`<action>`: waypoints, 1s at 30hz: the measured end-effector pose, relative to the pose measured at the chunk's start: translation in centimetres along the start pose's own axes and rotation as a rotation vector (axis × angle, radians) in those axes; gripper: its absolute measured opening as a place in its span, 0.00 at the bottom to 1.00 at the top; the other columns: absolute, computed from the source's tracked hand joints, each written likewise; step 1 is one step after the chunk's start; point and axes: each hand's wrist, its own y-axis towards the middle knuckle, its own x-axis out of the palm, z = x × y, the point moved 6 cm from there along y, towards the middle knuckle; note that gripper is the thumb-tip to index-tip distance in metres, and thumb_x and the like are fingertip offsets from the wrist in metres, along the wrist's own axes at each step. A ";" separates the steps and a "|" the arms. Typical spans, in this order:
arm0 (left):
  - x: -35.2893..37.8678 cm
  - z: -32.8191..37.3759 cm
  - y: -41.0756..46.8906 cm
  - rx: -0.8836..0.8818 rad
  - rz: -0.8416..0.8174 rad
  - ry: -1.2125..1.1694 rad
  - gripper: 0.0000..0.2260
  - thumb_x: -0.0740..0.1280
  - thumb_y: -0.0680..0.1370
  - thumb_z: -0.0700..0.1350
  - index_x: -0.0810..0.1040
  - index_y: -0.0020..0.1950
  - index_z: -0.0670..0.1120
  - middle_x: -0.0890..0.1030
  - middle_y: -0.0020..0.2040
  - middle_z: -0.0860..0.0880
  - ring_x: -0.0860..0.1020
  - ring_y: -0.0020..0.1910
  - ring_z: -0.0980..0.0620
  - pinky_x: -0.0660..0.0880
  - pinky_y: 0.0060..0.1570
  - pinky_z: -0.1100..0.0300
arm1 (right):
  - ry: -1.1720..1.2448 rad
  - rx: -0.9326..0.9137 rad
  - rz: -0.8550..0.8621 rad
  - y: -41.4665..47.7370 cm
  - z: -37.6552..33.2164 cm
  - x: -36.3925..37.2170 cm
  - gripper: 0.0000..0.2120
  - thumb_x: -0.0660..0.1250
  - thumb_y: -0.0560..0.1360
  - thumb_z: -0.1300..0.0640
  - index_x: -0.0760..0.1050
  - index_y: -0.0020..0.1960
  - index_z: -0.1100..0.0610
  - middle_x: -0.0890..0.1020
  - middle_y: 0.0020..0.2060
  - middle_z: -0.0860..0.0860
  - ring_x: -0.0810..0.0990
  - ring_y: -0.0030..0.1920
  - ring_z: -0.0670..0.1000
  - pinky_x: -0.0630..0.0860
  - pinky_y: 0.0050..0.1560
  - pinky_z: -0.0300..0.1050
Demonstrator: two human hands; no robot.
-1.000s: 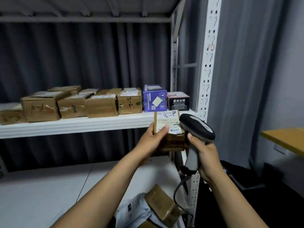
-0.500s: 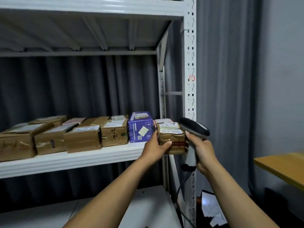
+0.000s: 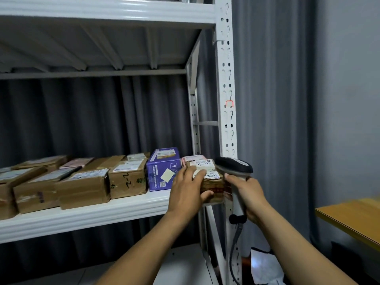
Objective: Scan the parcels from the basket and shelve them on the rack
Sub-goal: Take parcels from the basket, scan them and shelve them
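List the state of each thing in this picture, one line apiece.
left hand, grips the small parcel
small parcel, label up, at the right end of the shelf; set down or not, unclear
right hand, holds the scanner by its handle
scanner, upright beside the parcel
purple box, closed, standing on the shelf
brown boxes, closed, in a row on the shelf

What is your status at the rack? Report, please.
Left hand grips small brown parcel at right end of the shelf. Right hand holds scanner. Close by: purple box on its left, pink-topped box behind.
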 end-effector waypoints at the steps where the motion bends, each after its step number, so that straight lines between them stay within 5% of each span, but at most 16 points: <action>1: 0.1 0.1 0.3 0.021 0.018 0.017 0.28 0.70 0.73 0.59 0.71 0.70 0.50 0.70 0.70 0.46 0.65 0.70 0.42 0.63 0.70 0.49 | 0.004 0.001 0.008 0.0 -0.2 -0.4 0.06 0.70 0.75 0.61 0.80 0.49 0.64 0.84 0.40 0.58 0.83 0.39 0.55 0.79 0.38 0.46; 10: 0.6 -0.8 4.4 0.041 -0.164 0.364 0.29 0.60 0.75 0.66 0.67 0.70 0.51 0.72 0.68 0.45 0.59 0.74 0.43 0.45 0.74 0.44 | -0.172 -0.001 -0.027 0.3 -1.6 -3.2 0.09 0.69 0.76 0.62 0.77 0.52 0.67 0.80 0.39 0.60 0.80 0.35 0.56 0.80 0.39 0.49; 21: 2.3 -2.1 6.4 -0.036 -0.254 0.417 0.27 0.60 0.77 0.64 0.66 0.70 0.49 0.71 0.70 0.44 0.61 0.73 0.42 0.48 0.74 0.41 | -0.569 -0.021 -0.054 -0.2 -1.3 -1.8 0.05 0.69 0.73 0.60 0.78 0.45 0.63 0.81 0.34 0.58 0.78 0.27 0.53 0.78 0.30 0.44; 26: 1.3 -2.2 5.6 -0.002 -0.203 0.394 0.27 0.62 0.77 0.61 0.65 0.71 0.47 0.68 0.71 0.44 0.60 0.73 0.43 0.50 0.73 0.43 | -0.596 -0.027 -0.038 -1.6 -1.8 -2.0 0.04 0.69 0.74 0.60 0.77 0.41 0.60 0.80 0.32 0.55 0.76 0.26 0.51 0.73 0.25 0.39; 30: -0.3 -2.7 2.7 0.020 -0.150 0.361 0.25 0.64 0.76 0.58 0.68 0.70 0.47 0.66 0.73 0.44 0.59 0.74 0.43 0.49 0.74 0.44 | -0.574 -0.017 -0.036 -3.4 -1.6 -1.7 0.05 0.69 0.73 0.59 0.77 0.41 0.60 0.80 0.31 0.56 0.76 0.27 0.54 0.74 0.30 0.44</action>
